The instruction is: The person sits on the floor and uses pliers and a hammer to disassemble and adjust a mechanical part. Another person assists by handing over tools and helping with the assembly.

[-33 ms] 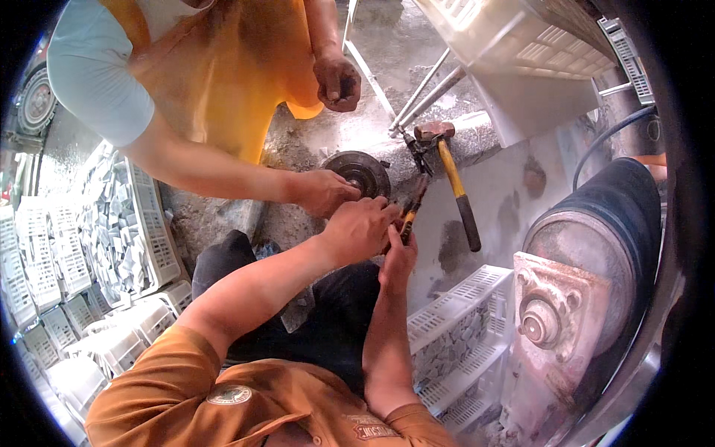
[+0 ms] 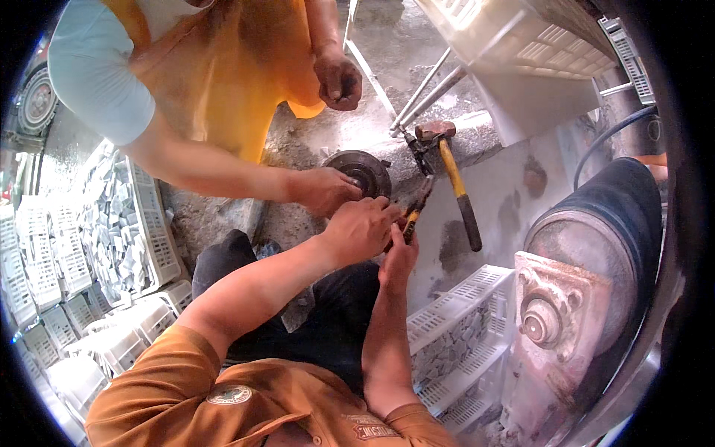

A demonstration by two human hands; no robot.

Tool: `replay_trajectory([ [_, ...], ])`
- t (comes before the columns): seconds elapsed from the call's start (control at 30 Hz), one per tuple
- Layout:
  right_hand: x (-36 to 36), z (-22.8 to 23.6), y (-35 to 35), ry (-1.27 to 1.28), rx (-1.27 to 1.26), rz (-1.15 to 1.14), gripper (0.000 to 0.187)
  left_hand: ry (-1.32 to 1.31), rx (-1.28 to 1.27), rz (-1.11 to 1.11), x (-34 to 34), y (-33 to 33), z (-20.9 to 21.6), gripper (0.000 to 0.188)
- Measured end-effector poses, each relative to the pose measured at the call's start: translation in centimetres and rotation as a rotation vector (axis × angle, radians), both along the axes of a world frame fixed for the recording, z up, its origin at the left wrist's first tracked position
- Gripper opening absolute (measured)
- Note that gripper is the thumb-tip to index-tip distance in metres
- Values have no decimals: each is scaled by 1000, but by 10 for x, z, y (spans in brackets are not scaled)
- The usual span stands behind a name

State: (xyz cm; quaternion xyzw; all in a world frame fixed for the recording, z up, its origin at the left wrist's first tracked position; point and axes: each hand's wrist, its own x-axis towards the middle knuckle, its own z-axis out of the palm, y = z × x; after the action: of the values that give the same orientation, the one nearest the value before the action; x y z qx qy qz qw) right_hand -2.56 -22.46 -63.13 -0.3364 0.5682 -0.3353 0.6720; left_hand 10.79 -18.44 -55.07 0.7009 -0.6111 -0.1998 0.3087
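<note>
My right hand (image 2: pixel 400 261) is closed around a slim tool with a yellow-and-black handle (image 2: pixel 411 219), perhaps pliers, its dark end pointing away from me. Against it on the left is my left hand (image 2: pixel 359 232), fingers bent and pressed together; whatever they pinch is hidden. Just beyond lies a dark round metal disc with a raised hub (image 2: pixel 375 168). A co-worker's hand (image 2: pixel 325 190) reaches onto that hub, close to my left fingers. The co-worker's other hand (image 2: pixel 339 82) is loosely curled above the ground.
A hammer (image 2: pixel 455 179) with a yellow-and-black handle lies right of the disc, beside a dark metal tool (image 2: pixel 421 155). White crates (image 2: pixel 465 302) holding stone pieces stand at near right, by a large roller (image 2: pixel 596 231). Crates of grey chips (image 2: pixel 153 223) line the left.
The tool's far end has tilted slightly to the right. Both my hands and the co-worker's hands stay almost in place.
</note>
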Motion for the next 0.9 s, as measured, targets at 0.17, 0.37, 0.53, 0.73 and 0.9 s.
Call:
replay_trajectory([
  [0.17, 10, 8, -8, -133, 80, -160, 42, 6, -43, 24, 0, 2, -2, 20],
  [0.37, 14, 0, -7, -226, 64, -214, 42, 50, -65, 12, -1, 2, 9, 19],
  [0.53, 18, -5, -1, -237, 41, -249, 40, 55, -42, 4, -2, 3, 3, 18],
  [0.73, 10, -26, -5, -284, 0, -214, 41, 66, -35, -39, -5, 3, 3, 21],
  [0.9, 8, -31, -3, -258, -42, -197, 40, 72, -49, -71, -5, 4, 4, 24],
])
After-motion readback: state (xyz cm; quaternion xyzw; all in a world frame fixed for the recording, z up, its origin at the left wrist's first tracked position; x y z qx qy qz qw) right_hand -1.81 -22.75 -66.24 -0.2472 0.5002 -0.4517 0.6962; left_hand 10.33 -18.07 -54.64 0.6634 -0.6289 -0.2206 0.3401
